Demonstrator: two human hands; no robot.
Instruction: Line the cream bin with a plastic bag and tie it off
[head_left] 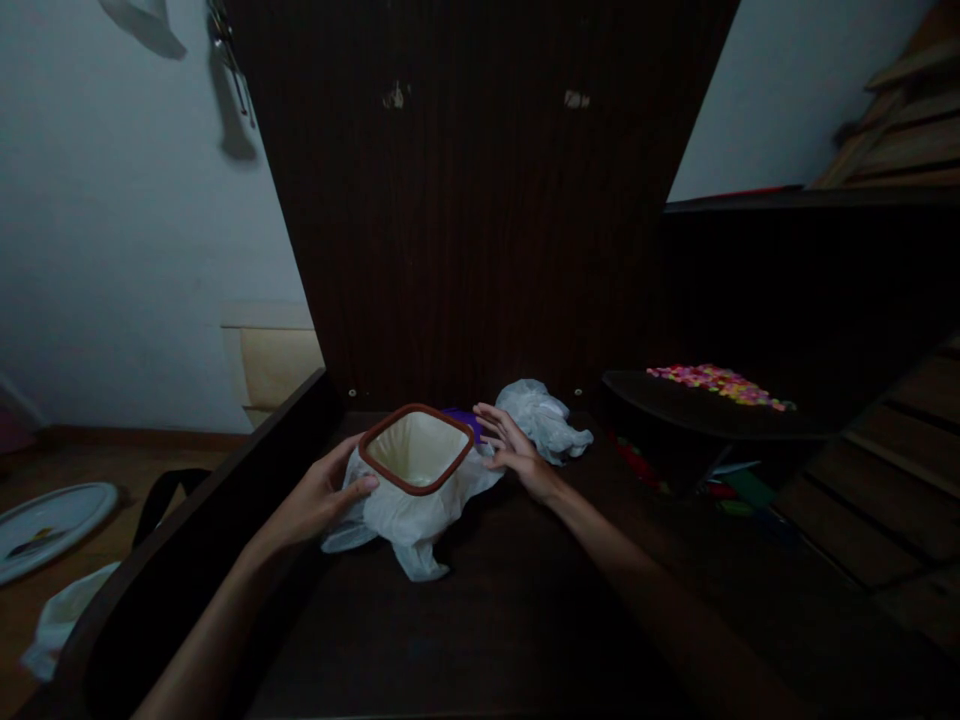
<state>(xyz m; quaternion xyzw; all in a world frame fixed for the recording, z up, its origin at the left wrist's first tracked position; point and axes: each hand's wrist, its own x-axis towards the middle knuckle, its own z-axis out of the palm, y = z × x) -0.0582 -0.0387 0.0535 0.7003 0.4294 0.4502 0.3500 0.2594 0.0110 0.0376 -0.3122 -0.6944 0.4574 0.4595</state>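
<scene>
left hand (322, 490) has its thumb and fingers curled around the left corner of the brown-rimmed bin (424, 491), while the right hand (519, 458) is open with fingers spread just beside the other side, and i can't tell if they touch the white bag (416, 530) bunched around it. imo the bin could tip or the bag bunch up if only the left side gets pulled, with the purple thing (459, 416) and crumpled bag (544, 420) right behind on the dark surface (480, 630).
</scene>
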